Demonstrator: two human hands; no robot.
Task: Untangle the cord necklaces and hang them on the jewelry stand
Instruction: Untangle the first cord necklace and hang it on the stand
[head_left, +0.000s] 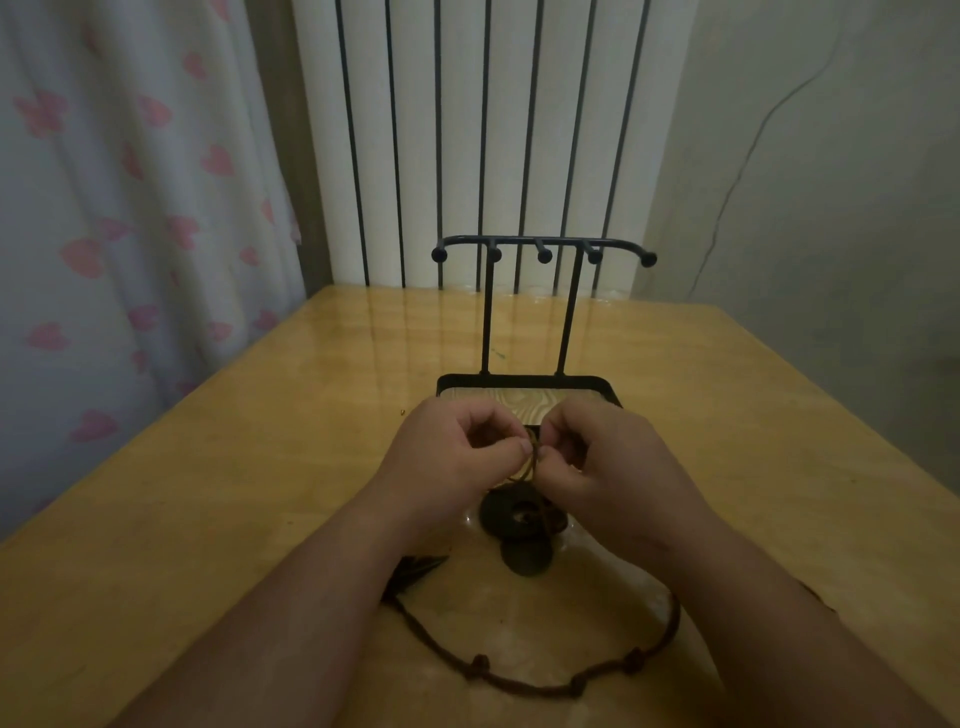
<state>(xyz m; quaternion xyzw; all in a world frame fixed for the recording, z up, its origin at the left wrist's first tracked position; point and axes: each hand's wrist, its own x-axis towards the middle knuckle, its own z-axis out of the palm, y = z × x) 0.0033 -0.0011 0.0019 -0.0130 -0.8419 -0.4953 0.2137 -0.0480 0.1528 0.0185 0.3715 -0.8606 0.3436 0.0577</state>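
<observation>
A black jewelry stand (543, 244) with a bar of several ball-tipped pegs and a wood-grain base tray (524, 382) stands mid-table; nothing hangs on it. Just in front of the tray, my left hand (457, 457) and my right hand (608, 457) meet, each pinching the brown cord necklaces (530, 460) at a tangle between the fingertips. Dark round pendants (522, 525) lie on the table under my hands. A knotted brown cord loop (524, 683) trails toward the near edge between my forearms.
The glossy wooden table (234, 467) runs to a white radiator (467, 130) at the back. A curtain with pink hearts (130, 208) hangs on the left, a grey wall on the right. A tiny speck (402, 411) lies left of the tray.
</observation>
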